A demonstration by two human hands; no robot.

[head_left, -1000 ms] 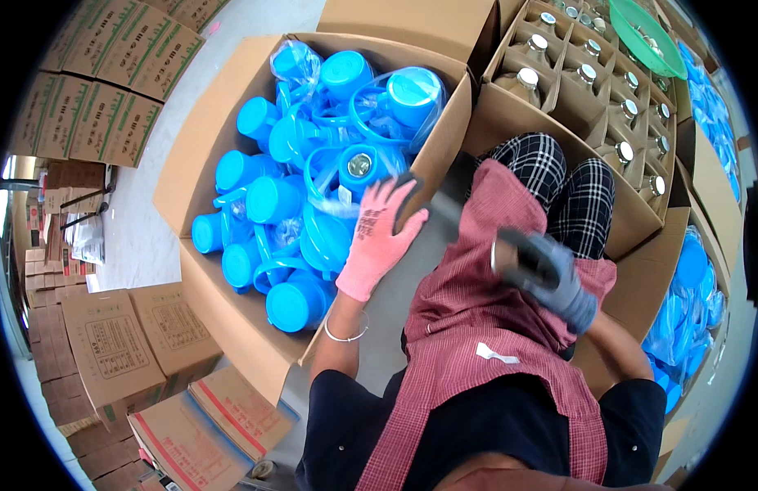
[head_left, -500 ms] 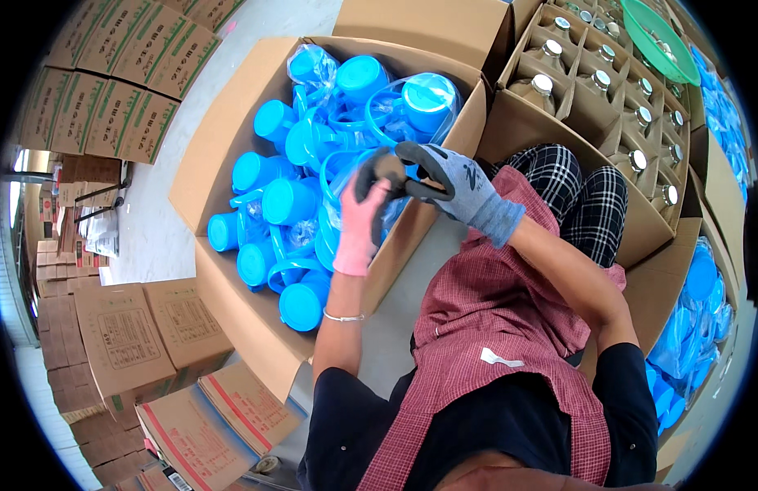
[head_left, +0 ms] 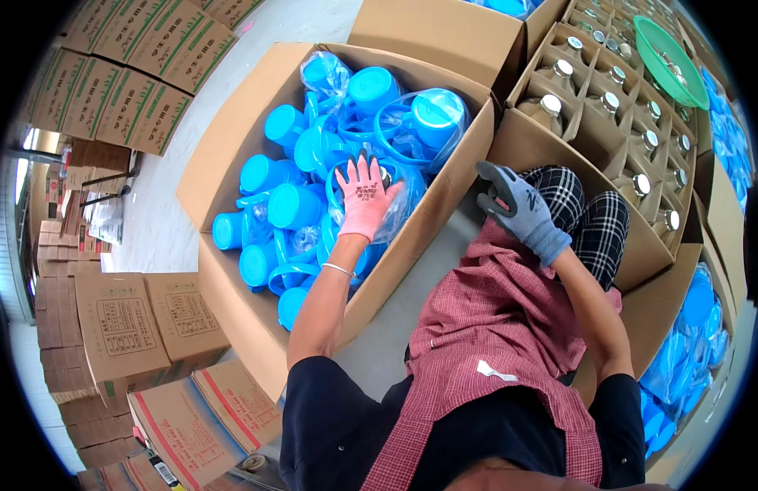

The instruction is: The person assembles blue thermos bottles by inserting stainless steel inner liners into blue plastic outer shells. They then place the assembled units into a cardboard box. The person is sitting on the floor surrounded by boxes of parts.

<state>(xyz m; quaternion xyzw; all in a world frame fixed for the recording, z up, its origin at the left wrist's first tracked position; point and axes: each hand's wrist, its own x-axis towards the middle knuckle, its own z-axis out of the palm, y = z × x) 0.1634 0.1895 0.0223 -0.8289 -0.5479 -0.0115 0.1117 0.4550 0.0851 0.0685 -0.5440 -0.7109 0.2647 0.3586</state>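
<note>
My left hand (head_left: 364, 200), in a pink glove with dark fingertips, reaches over the blue plastic jugs (head_left: 295, 206) in an open cardboard box (head_left: 395, 270). Its fingers are spread, and they lie on or just above a jug in clear plastic wrap (head_left: 408, 196). A small greyish round shape shows beside the fingertips, too little of it to name. My right hand (head_left: 516, 204), in a grey-blue glove with a dark palm, is outside the box near my knee. Its fingers are bent but apart, and nothing shows between them. The jugs have looped handles, several in clear bags.
At the upper right a divided carton (head_left: 543, 135) holds several silver-capped bottles (head_left: 549, 106), with a green basin (head_left: 672, 61) on it. More bagged blue parts (head_left: 686, 352) fill a box at the right. Printed cartons (head_left: 121, 327) stand on the left.
My hands, together over the box half a second ago around a small brownish round thing, have parted. The left has spread its fingers over the jugs; the right has moved out toward my knee.
</note>
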